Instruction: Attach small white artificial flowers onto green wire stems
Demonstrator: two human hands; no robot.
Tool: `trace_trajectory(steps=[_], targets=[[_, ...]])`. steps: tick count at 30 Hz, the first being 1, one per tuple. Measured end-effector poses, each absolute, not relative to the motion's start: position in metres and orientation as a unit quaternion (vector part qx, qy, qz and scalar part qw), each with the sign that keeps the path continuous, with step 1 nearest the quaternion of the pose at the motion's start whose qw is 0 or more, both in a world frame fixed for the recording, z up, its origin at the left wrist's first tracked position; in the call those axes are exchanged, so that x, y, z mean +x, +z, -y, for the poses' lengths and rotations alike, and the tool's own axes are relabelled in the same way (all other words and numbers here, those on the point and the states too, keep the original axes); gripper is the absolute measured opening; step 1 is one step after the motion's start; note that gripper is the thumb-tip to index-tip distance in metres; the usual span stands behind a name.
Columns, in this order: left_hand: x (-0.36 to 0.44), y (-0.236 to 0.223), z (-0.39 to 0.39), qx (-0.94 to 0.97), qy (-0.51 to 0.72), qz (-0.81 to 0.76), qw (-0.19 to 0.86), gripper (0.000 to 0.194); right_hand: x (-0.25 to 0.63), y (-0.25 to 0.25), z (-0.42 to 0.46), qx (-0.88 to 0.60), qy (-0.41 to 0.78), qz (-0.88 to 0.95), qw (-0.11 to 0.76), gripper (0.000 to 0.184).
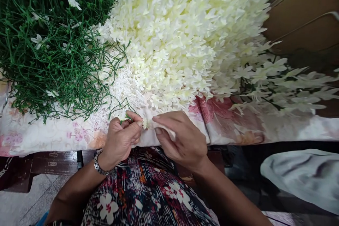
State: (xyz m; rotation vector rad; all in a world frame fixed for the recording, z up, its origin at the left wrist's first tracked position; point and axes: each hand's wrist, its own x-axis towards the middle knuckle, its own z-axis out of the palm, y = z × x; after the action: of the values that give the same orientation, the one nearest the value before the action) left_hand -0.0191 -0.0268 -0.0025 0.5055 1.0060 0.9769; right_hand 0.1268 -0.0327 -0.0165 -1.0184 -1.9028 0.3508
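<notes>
My left hand [124, 136] is closed, its thumb and forefinger pinching a green artificial flower stem [127, 114]. A thin part of this stem runs up from the fingers toward the green pile. A small pale yellow tip [145, 123] shows just past the left fingertips; whether it belongs to the held stem I cannot tell. My right hand [182, 137] is just to the right, forefinger and thumb apart and pointing left, with nothing visible between them. Behind the hands, white artificial flowers [169, 42] are heaped up. Green plastic stems [58, 53] form a tangled pile at left.
A floral cloth [79, 130] covers the table along its front edge. Thin white strands [122, 88] lie between the two piles. Finished-looking white flower sprays [286, 81] lie at right, before a brown cardboard box [307, 17]. A pale cloth-like thing [304, 176] is at lower right.
</notes>
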Motion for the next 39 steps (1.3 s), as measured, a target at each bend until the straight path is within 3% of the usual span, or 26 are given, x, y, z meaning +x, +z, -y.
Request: trace_trajectory(steps=[3, 6, 11, 19, 27, 33, 39], targets=[[-0.021, -0.007, 0.03, 0.305, 0.448, -0.47, 0.697, 0.008, 0.125, -0.008, 0.033, -0.456, 0.322, 0.693, 0.456, 0.037], [-0.024, -0.007, 0.032, 0.427, 0.443, -0.489, 0.618, 0.007, 0.124, 0.0, 0.03, -0.466, 0.389, 0.682, 0.407, 0.027], [-0.026, 0.0, 0.033, 0.586, 0.443, -0.479, 0.481, 0.007, 0.122, 0.002, 0.027, -0.478, 0.397, 0.684, 0.382, 0.006], [-0.026, 0.001, 0.04, 0.669, 0.421, -0.518, 0.327, 0.007, 0.118, 0.001, 0.03, -0.539, 0.308, 0.689, 0.375, 0.004], [-0.029, 0.001, 0.036, 0.573, 0.404, -0.54, 0.466, 0.004, 0.113, 0.004, 0.029, -0.522, 0.266, 0.723, 0.367, 0.006], [-0.037, 0.002, 0.039, 0.6, 0.416, -0.524, 0.439, 0.006, 0.121, 0.001, 0.029, -0.448, 0.291, 0.769, 0.35, 0.008], [-0.046, 0.0, 0.039, 0.505, 0.442, -0.614, 0.415, 0.002, 0.133, -0.007, 0.014, -0.509, 0.076, 0.812, 0.276, 0.009]])
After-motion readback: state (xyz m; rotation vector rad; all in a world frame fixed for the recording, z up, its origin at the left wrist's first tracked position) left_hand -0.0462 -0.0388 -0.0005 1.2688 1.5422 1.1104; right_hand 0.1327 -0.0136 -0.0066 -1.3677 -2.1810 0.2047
